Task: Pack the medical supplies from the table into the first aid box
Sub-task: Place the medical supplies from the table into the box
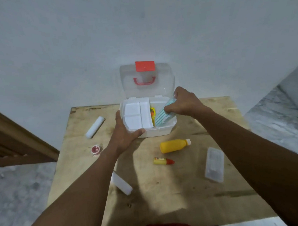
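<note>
A teal-striped soft packet [159,116] is pinched in the curled right hand [184,102] and is being tucked into the right compartment of the white plastic first aid box [161,131], which is braced by the flat left hand [123,133]. Release is probably called for next.

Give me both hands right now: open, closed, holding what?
Left hand: open, braced against the front left corner of the first aid box.
Right hand: closed on the striped teal packet, over the box's right compartment.

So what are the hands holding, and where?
Right hand grips the striped teal pack by its far end; left hand braces the box at its near-left corner.
</note>
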### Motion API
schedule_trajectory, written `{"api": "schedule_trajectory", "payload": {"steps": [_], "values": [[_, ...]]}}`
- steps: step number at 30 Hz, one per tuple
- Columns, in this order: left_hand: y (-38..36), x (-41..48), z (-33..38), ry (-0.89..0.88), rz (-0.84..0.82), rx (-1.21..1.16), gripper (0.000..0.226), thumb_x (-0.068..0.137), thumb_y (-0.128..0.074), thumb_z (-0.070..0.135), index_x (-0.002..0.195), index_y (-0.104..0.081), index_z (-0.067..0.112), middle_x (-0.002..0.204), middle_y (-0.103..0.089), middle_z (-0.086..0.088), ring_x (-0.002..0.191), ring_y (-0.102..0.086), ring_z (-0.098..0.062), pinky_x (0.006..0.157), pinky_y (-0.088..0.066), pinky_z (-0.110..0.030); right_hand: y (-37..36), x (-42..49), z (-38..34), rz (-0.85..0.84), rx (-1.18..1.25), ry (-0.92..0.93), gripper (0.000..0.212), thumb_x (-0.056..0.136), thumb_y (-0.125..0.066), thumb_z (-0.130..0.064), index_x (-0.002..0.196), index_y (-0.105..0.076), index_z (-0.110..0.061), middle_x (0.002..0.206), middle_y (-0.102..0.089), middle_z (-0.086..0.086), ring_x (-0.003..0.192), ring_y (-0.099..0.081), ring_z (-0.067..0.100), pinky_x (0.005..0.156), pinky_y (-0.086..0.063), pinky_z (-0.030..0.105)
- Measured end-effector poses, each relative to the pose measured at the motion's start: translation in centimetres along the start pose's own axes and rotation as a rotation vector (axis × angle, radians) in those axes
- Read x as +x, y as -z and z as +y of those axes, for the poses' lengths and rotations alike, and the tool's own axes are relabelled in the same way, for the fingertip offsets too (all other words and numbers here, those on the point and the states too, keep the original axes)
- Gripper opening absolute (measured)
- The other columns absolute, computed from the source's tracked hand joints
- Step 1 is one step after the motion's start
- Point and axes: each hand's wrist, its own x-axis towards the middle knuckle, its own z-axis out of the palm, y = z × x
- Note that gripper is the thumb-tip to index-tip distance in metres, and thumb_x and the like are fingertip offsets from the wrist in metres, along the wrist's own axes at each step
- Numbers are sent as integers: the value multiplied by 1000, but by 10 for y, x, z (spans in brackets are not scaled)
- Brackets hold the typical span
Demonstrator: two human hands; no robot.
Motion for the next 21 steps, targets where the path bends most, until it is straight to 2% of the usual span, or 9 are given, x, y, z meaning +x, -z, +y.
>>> {"api": "schedule_trajectory", "payload": {"steps": [5, 9, 11, 13, 15, 17, 19, 21], "values": [[-2, -2, 5, -14, 7, -6, 114, 75, -84, 24, 154, -3, 18, 138, -31, 14, 124, -33, -3, 97, -30, -17, -10, 21, 10, -196, -204, 130, 52, 66, -84, -26, 98, -45, -16, 98, -57, 5, 88, -50, 22, 69, -37, 28], [0, -2, 6, -23, 4, -9, 111, 73, -86, 26, 152, -8, 20, 141, -36, 12, 127, -39, -7, 101, -36, -24, -20, 26, 12, -211, -222, 199, 52, 71, -80, -21, 116, -54, -12, 105, -55, 2, 94, -52, 20, 73, -39, 25], [0, -3, 9, -25, 5, -10, 109, 73, -85, 25, 151, -9, 22, 135, -37, 17, 122, -40, -3, 95, -37, -17, -30, 30, 12, -186, -261, 221, 45, 72, -75, -19, 113, -58, -12, 114, -60, 4, 102, -58, 22, 76, -44, 27], [-1, -2, 8, -40, 4, -18, 106, 72, -86, 25, 148, -13, 25, 127, -40, 26, 117, -45, 1, 88, -38, -6, -39, 33, 9, -170, -292, 224, 39, 73, -71, -15, 110, -61, -11, 114, -62, 7, 104, -58, 23, 78, -46, 28], [-1, -2, 7, -38, 9, -28, 102, 71, -87, 26, 145, -16, 28, 123, -39, 34, 112, -47, 10, 82, -41, -1, -45, 34, 4, -180, -332, 227, 36, 74, -70, -11, 110, -63, -9, 113, -64, 7, 104, -59, 24, 78, -47, 29], [0, -2, 6, -37, 8, -43, 98, 71, -87, 26, 141, -18, 31, 124, -41, 33, 112, -45, 18, 81, -43, -1, -49, 35, 1, -182, -348, 207, 37, 73, -76, -12, 108, -65, -11, 111, -66, 5, 103, -60, 24, 73, -43, 26], [0, -2, 5, -40, 4, -44, 95, 71, -87, 26, 140, -21, 31, 125, -44, 30, 112, -46, 19, 81, -45, -3, -56, 38, 2, -200, -355, 163, 38, 71, -80, -13, 106, -66, -11, 108, -66, 4, 101, -61, 23, 70, -39, 25], [0, -1, 5, -48, 1, -51, 95, 71, -87, 27, 141, -22, 28, 126, -46, 27, 114, -47, 16, 83, -47, -7, -66, 40, 2, -274, -330, 104, 29, 71, -79, -13, 95, -64, -7, 96, -64, 3, 87, -61, 20, 64, -39, 24]]}}
